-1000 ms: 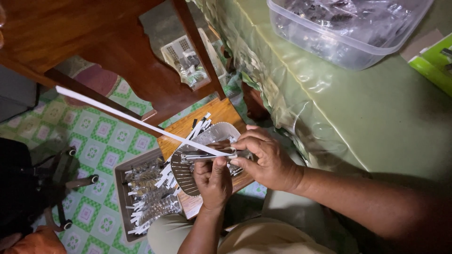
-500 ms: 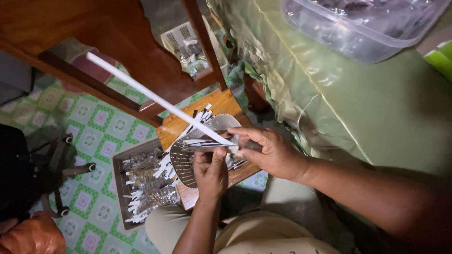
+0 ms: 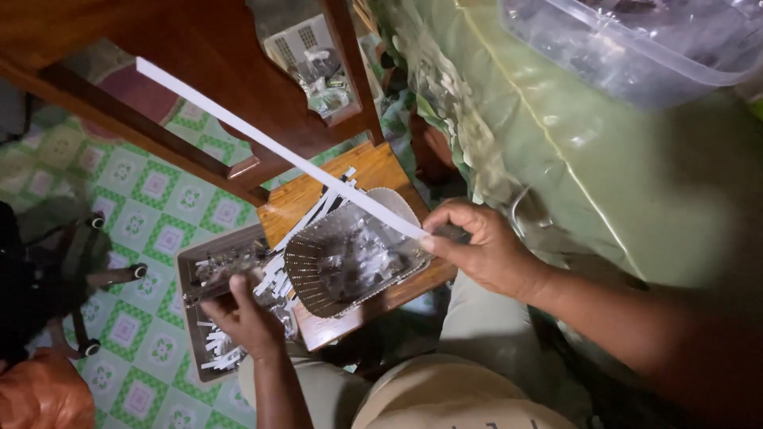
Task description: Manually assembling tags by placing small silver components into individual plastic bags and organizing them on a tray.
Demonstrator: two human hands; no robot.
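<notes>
Right hand [image 3: 485, 254] pinches one long white strip [image 3: 278, 149], grip clamped on its near end, the strip slanting up left over one silver basket [image 3: 350, 262] on the small wooden table [image 3: 373, 171]. Left hand [image 3: 246, 318] reaches into one grey tray [image 3: 189, 274]; whether its grip is shut, I cannot tell. Short white strips [image 3: 274, 274] lie heaped, too tangled to count, and one clear tub [image 3: 636, 48] is cut off at top.

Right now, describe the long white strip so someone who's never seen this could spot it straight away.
Start at the small wooden stool on the green patterned floor, with a slatted basket on top. The right hand pinches one end of the long white strip at the basket's rim, and it slants up and left over the dark wooden furniture. Unlike the short white pieces piled beside the basket, it is one long, straight, unbroken length.
</notes>
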